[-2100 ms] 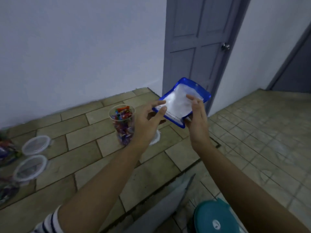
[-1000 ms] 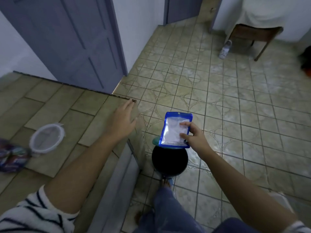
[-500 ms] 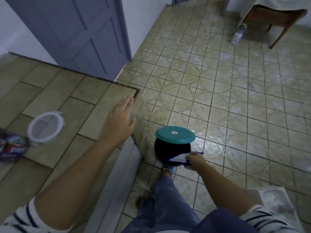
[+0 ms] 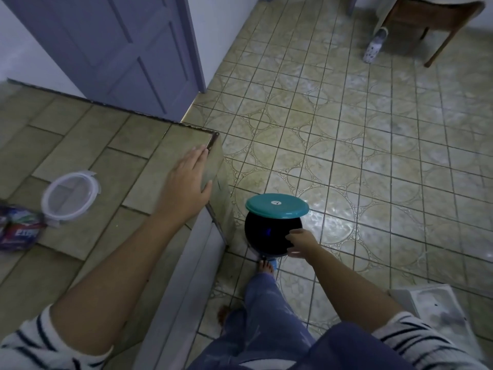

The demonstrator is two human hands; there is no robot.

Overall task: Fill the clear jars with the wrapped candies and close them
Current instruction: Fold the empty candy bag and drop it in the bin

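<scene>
The left hand (image 4: 186,188) is lying flat on the tiled tabletop (image 4: 80,145), fingers straight and together, palm down, right by its far right corner and gripping nothing. On the left of the tabletop, a clear round jar lid (image 4: 70,194) with a white rim is lying flat. Just beside it, at the left edge of the view, a purple candy bag (image 4: 18,231) is resting, cut off by the frame.

Below the tabletop's right edge, a black round bin (image 4: 266,236) is standing on the tiled floor (image 4: 373,156). Its teal lid (image 4: 277,206) is tilting up over the opening. The right hand (image 4: 301,243) is hovering at the near right side of the bin's mouth, fingers loosely bent toward the opening and holding nothing that shows. A small blue glint is showing inside the dark bin; what it is cannot be told.

A bare foot (image 4: 265,267) is pressing at the bin's near base. Both arms are wearing striped sleeves. A grey-blue door (image 4: 120,49) is standing behind the tabletop, and a wooden stool (image 4: 440,22) and a slipper (image 4: 373,46) are sitting at the far right.
</scene>
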